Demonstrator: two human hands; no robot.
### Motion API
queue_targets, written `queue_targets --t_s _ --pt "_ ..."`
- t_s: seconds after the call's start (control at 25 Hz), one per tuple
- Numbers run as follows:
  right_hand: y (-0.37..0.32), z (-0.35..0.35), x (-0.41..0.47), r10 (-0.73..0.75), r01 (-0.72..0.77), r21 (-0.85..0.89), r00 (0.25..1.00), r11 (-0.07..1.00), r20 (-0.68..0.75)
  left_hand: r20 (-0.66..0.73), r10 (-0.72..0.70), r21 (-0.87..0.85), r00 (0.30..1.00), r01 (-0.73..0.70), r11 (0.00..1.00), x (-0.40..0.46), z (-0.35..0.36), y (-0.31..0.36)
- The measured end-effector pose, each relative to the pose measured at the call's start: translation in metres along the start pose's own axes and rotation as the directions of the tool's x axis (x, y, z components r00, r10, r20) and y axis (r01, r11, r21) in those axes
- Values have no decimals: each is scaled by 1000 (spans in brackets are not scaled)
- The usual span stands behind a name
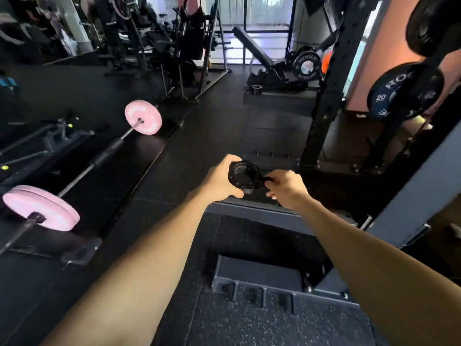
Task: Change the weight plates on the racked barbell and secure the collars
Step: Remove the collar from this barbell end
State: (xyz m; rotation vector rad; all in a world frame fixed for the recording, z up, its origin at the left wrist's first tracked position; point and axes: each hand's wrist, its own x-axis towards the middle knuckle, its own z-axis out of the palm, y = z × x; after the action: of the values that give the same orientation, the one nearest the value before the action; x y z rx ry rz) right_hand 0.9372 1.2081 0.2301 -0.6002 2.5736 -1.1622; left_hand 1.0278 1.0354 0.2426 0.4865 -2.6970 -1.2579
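Note:
A black barbell collar [241,174] is held in front of me over the dark floor. My left hand [220,179] grips its round body from the left. My right hand [284,187] pinches the collar's lever on the right side. A barbell [99,158] with a pink plate [143,117] at its far end and pink plates [41,207] at its near end lies to my left. A blue 20 plate [404,92] hangs on the black rack [329,96] at the right. Above it, part of a black plate [431,23] shows.
A black incline bench [259,53] and a black Rogue plate [306,67] stand behind the rack. Another collar [255,89] sits on a low block. Several machines fill the back left. The rack's grey base beam [262,273] lies on the floor below my arms.

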Motion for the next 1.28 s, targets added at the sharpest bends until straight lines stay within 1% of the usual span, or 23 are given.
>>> queue_targets --t_s 0.12,0.24,0.32,0.44,0.6,0.8,0.96,1.16,1.28 --pt "31 32 31 88 -87 -16 995 996 56 68 -25 33 997 23 999 35 26 -47" --pt "56 58 55 121 -118 -44 990 992 73 118 -64 63 991 57 996 59 45 -78" --pt "72 76 74 151 -146 -64 986 987 75 154 -74 36 985 70 997 79 58 -101" --pt "90 96 97 205 -201 -51 975 978 82 180 -98 37 979 93 995 102 73 -128" --pt "105 111 117 220 -211 -91 971 973 92 210 -94 48 973 85 995 124 87 -148" --pt "120 125 130 276 -264 -111 955 958 109 239 -139 99 961 118 988 135 101 -161" --pt "124 130 132 268 -260 -101 960 960 80 221 -154 90 963 137 986 138 106 -166" --pt "119 128 125 275 -250 -185 954 950 122 260 -196 155 946 159 975 135 100 -157" --pt "111 118 116 274 -246 -227 956 942 104 214 -203 137 955 177 975 124 91 -148"
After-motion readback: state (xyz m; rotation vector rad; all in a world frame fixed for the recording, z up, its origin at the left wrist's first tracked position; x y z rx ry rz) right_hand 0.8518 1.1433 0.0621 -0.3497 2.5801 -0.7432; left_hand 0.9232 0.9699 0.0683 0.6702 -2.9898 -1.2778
